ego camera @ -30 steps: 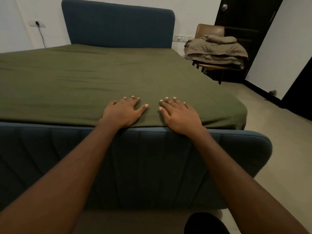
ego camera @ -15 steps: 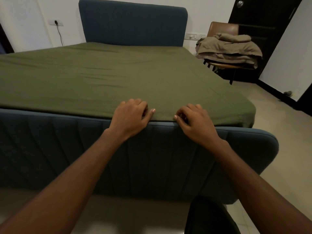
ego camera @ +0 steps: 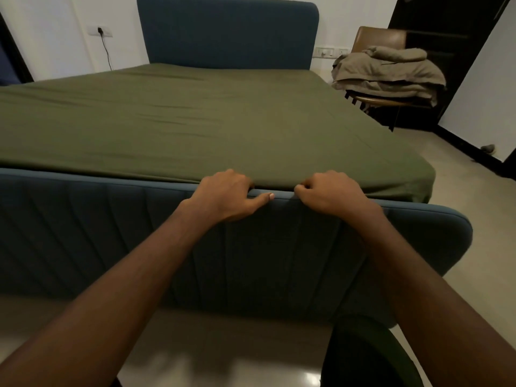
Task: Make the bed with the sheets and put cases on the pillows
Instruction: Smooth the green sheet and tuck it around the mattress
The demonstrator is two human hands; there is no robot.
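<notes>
left hand: fingers curled over the foot edge of the olive sheet, thumb straight along the footboard top | right hand: clenched on the same edge, close by | sheet: spread over the bed, faintly creased | footboard: blue, padded, vertically channelled | far right: rumpled tan bedding on a brown chair

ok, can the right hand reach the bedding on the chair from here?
Probably not. The right hand grips the sheet at the footboard; the bedding sits on the chair by the headboard, at the far end. Floor alongside looks free to walk.
</notes>
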